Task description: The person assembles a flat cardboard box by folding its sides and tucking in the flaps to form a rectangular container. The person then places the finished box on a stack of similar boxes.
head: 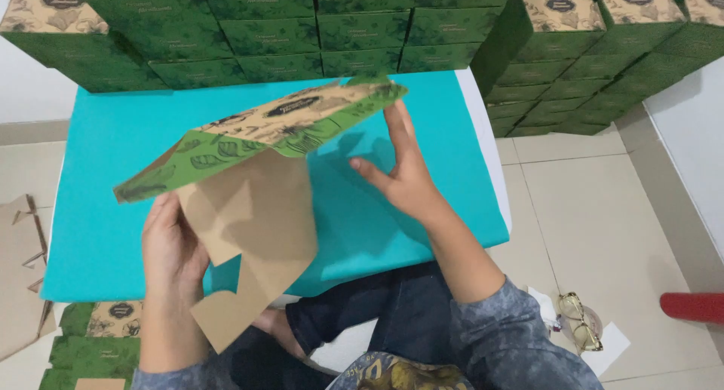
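Note:
A flat, partly folded cardboard box (256, 164), green with a tan leaf-printed panel outside and plain brown inside, is held up over the turquoise table top (98, 171). My left hand (172, 247) grips its lower left brown flap. My right hand (403, 171) has its fingers spread, with the fingertips touching the box's upper right green edge. Brown flaps hang down toward my lap.
Stacks of finished green boxes (302, 28) line the table's far edge, and more stand on the floor at the right (588, 50). Flat unfolded boxes (94, 345) lie at lower left. Eyeglasses (579, 322) and paper rest on the tiled floor; a red object (692, 307) sits at the right edge.

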